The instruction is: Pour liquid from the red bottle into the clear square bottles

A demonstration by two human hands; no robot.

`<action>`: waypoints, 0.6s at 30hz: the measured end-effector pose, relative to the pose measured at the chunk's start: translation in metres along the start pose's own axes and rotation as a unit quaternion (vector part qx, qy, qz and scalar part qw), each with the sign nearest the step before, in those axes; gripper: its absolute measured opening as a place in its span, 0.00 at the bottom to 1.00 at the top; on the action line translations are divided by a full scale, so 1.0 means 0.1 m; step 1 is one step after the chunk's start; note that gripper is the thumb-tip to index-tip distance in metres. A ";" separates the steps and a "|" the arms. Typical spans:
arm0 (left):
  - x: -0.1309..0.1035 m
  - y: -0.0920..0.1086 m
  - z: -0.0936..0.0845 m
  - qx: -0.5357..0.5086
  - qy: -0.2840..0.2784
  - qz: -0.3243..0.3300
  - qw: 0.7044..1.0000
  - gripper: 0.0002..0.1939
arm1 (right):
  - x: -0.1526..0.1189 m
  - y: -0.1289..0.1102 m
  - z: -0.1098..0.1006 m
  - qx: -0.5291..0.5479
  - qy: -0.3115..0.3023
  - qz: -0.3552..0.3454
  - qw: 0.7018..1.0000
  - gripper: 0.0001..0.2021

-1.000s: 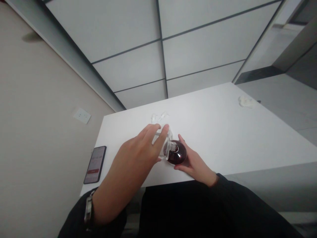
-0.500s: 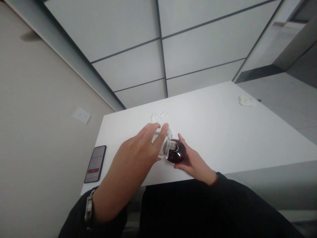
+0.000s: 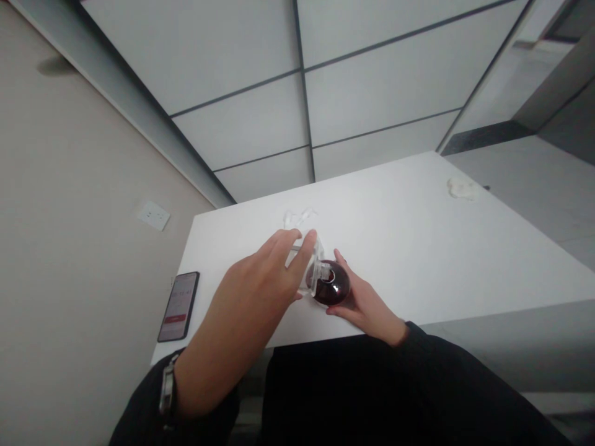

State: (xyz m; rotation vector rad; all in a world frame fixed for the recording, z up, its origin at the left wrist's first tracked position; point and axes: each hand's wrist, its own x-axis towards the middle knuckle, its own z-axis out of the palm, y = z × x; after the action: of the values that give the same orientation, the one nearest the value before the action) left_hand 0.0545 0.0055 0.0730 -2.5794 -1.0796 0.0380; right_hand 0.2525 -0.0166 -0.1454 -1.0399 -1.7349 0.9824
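Note:
My left hand [image 3: 260, 272] is closed around a clear glass bottle [image 3: 308, 282], partly hidden by my fingers. The glass bottle is tilted, its neck pointing right and touching or nearly touching the mouth of a round bottle [image 3: 338, 290]. This round bottle holds dark red liquid and stands on the white table. My right hand [image 3: 365, 303] grips it from the right, thumb and fingers on opposite sides. Just behind the bottles lie clear, shiny pieces [image 3: 300, 218] whose kind I cannot make out.
A phone [image 3: 179, 306] with a lit screen lies at the left edge of the white table [image 3: 395, 235]. A crumpled white tissue-like piece [image 3: 461, 188] sits near the far right edge. Beyond the table stand panelled doors [image 3: 260, 136]; a wall socket [image 3: 155, 215] is at left.

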 end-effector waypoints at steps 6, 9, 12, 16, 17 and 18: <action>0.00 0.01 -0.01 0.010 0.007 0.004 1.000 0.44 | 0.00 0.01 0.00 0.003 0.001 -0.002 1.000 0.56; 0.00 0.01 -0.02 0.008 0.011 0.003 1.000 0.46 | 0.00 0.04 0.01 0.005 0.003 -0.005 1.000 0.54; 0.00 0.01 -0.02 0.004 0.013 0.000 1.000 0.48 | 0.01 0.04 0.01 0.008 0.004 -0.006 1.000 0.51; 0.01 0.01 -0.03 0.014 0.020 0.007 1.000 0.37 | 0.04 -0.01 -0.01 0.017 -0.002 -0.009 1.000 0.45; 0.01 0.02 -0.03 0.016 0.021 0.007 1.000 0.35 | 0.05 -0.03 -0.01 0.019 -0.003 -0.010 1.000 0.43; 0.01 0.02 -0.03 0.017 0.021 0.007 1.000 0.34 | 0.06 -0.05 -0.02 0.021 -0.003 -0.011 1.000 0.41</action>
State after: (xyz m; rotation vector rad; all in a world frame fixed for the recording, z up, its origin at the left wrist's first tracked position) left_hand 0.0568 0.0039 0.0753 -2.5450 -1.0367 0.0056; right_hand 0.2512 -0.0126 -0.1388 -0.9901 -1.7212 1.0046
